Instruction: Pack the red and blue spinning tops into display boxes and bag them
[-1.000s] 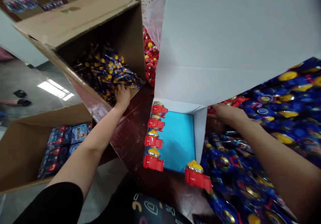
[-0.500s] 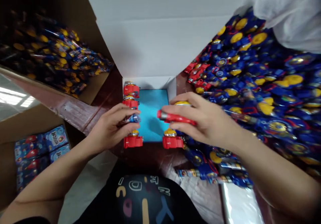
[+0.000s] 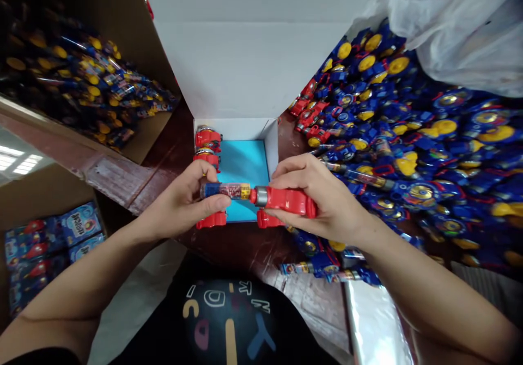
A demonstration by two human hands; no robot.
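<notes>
My left hand [image 3: 192,199] pinches a small printed tube [image 3: 229,190] with a blue left end and a yellow right end. Its yellow end meets the grey collar of a red plastic toy [image 3: 290,201], which my right hand [image 3: 314,196] grips from the right. Whether the two parts are joined I cannot tell. Both are held above a white box [image 3: 232,128] with a blue bottom [image 3: 241,158]. Along the box's left side sit red toys [image 3: 208,139]. Another red toy [image 3: 267,219] lies at its front right corner, partly under my right hand.
A big pile of blue and yellow toys [image 3: 376,114] covers the right side. At the left, a cardboard carton [image 3: 157,136] holds many tubes with yellow caps. A lower carton [image 3: 41,190] contains blue printed packs [image 3: 81,220]. The white box's tall lid [image 3: 245,65] stands up behind.
My hands have come together, bringing the tube end to the red toy's collar. The tube has turned from pointing at me to lying sideways. The view has shifted slightly.
</notes>
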